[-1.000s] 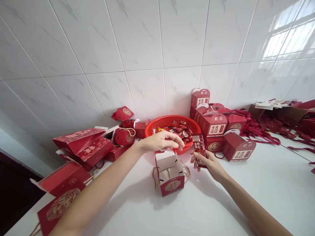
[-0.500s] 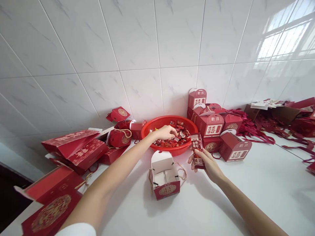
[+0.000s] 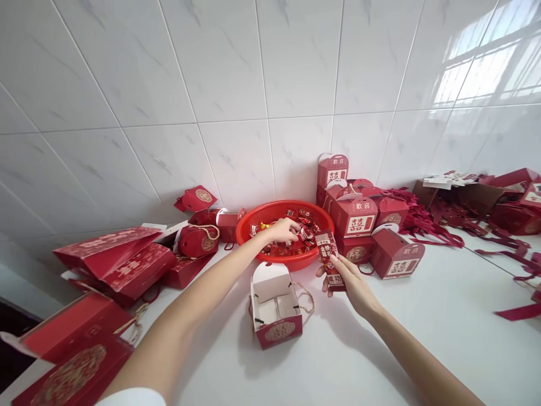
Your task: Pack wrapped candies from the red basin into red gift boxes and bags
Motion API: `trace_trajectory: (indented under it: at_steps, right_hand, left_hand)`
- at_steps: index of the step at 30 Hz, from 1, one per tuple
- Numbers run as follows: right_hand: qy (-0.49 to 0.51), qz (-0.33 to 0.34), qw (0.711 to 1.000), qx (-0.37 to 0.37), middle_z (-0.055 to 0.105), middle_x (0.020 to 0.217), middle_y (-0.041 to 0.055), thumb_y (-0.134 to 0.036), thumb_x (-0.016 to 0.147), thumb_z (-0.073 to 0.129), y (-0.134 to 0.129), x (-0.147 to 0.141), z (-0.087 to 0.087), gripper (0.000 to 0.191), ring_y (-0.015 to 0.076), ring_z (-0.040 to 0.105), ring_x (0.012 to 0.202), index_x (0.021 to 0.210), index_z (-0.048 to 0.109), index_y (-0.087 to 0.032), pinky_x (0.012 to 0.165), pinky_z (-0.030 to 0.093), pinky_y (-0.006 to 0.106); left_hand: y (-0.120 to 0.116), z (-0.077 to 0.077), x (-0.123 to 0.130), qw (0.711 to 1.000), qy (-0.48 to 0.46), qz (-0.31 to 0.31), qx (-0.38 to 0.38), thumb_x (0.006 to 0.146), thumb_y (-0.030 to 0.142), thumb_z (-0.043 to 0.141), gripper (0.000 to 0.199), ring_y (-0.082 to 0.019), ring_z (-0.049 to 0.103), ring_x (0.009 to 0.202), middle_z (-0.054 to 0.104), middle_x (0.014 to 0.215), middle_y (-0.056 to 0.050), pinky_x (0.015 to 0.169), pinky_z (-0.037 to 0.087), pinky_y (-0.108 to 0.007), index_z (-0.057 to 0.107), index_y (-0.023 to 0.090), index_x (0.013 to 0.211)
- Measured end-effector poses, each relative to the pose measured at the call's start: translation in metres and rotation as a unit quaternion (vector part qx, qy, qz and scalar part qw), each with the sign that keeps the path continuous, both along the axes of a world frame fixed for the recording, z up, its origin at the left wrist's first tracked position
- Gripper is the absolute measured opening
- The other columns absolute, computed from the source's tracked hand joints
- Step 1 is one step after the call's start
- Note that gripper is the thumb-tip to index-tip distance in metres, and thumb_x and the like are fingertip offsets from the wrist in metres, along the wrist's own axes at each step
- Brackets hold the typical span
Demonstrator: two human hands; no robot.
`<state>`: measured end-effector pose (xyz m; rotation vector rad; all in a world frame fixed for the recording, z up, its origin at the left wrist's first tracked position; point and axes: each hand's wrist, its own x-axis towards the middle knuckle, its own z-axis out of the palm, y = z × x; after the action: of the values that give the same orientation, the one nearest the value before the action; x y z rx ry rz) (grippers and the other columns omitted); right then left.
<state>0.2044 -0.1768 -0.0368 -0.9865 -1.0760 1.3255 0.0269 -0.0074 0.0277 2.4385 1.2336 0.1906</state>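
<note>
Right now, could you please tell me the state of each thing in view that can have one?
Left hand: in the basket; whether it grips anything is unclear.
Right hand: closed around the red packet.
Red packet: held, printed face showing.
Middle box: open, white inside showing.
Red basket: holding wrapped pieces.
Ribbons: loose, heaped.
</note>
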Motion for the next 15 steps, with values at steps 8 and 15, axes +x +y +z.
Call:
trace_trajectory:
  at_steps: [8,15]
  right_hand:
    - [-0.015,0.001,1.0,0.01,0.071,0.087,0.0059,-0.067,0.078,0.067,-0.001,0.003,0.0,0.051,0.0141,0.062,0.055,0.095,0.059,-0.02,0.05,0.048,0.028]
    - [-0.002,-0.031,0.999,0.034,0.073,0.102,0.0079,-0.066,0.078,0.069,0.003,0.004,-0.004,0.049,0.0234,0.07,0.081,0.098,0.068,-0.021,0.064,0.057,0.034]
  left_hand:
    - [-0.076,0.061,-0.06,0.973,-0.188,-0.094,-0.092,0.071,0.03,0.069,0.033,-0.017,0.059,0.084,0.065,0.087,-0.001,0.079,0.048,-0.029,0.071,0.016,0.101]
    - [-0.15,0.057,-0.093,0.997,0.007,-0.063,0.034,0.084,0.033,0.061,0.025,-0.025,0.059,0.107,0.062,0.114,-0.008,0.093,0.044,-0.035,0.073,0.021,0.101]
